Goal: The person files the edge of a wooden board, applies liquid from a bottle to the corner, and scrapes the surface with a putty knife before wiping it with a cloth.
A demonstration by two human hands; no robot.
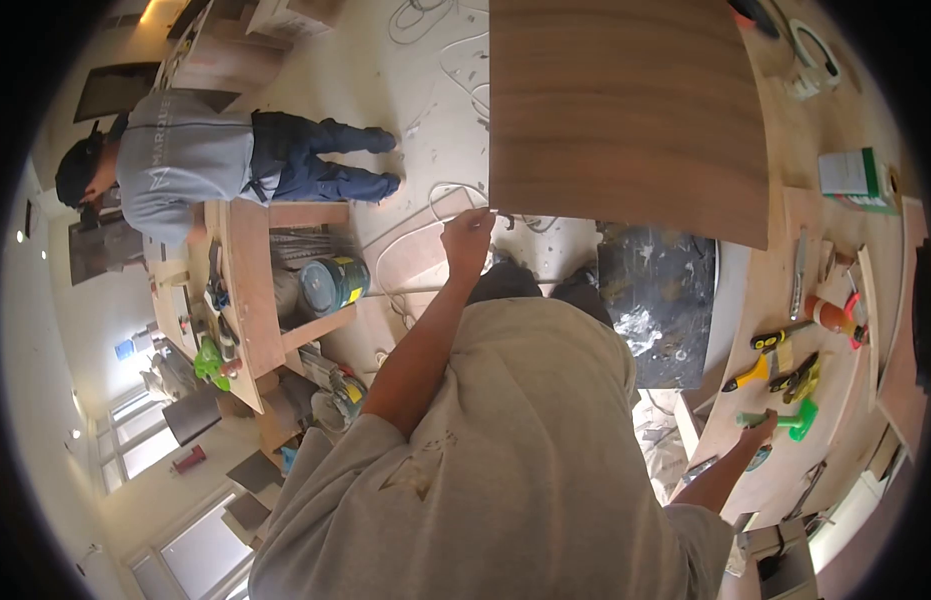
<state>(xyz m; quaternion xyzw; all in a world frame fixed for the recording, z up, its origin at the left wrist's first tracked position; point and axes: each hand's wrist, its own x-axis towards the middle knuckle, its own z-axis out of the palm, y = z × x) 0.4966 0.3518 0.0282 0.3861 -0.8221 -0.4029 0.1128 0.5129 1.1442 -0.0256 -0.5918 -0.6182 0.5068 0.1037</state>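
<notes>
A large brown wood-grain panel [630,115] fills the upper middle of the head view. My left hand [467,238] is at its lower left corner, with the fingers pinched together on the edge. Over on the right, my right hand [758,432] is closed around the handle of a green-headed tool [803,420] lying over the workbench [775,290]. Under that hand a round teal item is partly hidden. Near it lie a yellow-handled tool [750,373] and a yellow and black tool [780,336].
A co-worker [185,160] leans over a wooden bench [253,270] on the left, with a bucket [333,285] beside it. A paint-spotted black board [655,300] is below the panel. Cables [385,270] trail on the floor. A green and white can [853,178] stands right.
</notes>
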